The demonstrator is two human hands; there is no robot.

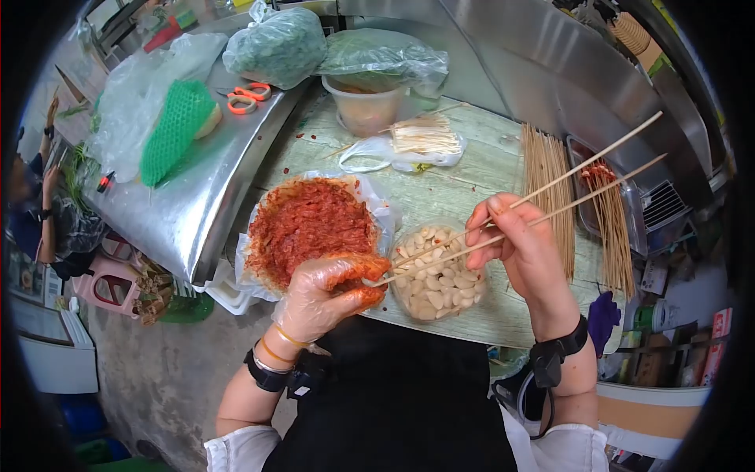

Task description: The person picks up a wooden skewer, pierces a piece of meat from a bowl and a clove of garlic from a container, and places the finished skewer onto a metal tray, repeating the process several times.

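My right hand (pixel 507 236), bare with reddish smears on its fingers, pinches two wooden skewers (pixel 582 167) that slant down to the left. My left hand (pixel 334 285) wears a clear plastic glove coated in red sauce. Its thumb and fingers close on a small pale piece (pixel 373 282) at the lower skewer tip; the fingers partly hide it. Beneath the skewers is a clear tub of peeled garlic cloves (pixel 436 291). Beyond my left hand, a plastic-lined bowl (pixel 383 206) holds red, sauce-coated minced or shredded meat (pixel 311 224).
Bare skewers (pixel 550 197) lie in a row at right, beside a metal tray (pixel 578 149) with loaded skewers (pixel 609 200). White sticks (pixel 425 138) lie on a bag behind. Orange-handled scissors (pixel 248 97) and green netting (pixel 177 130) rest on the left metal counter. Another person's arm (pixel 47 204) shows far left.
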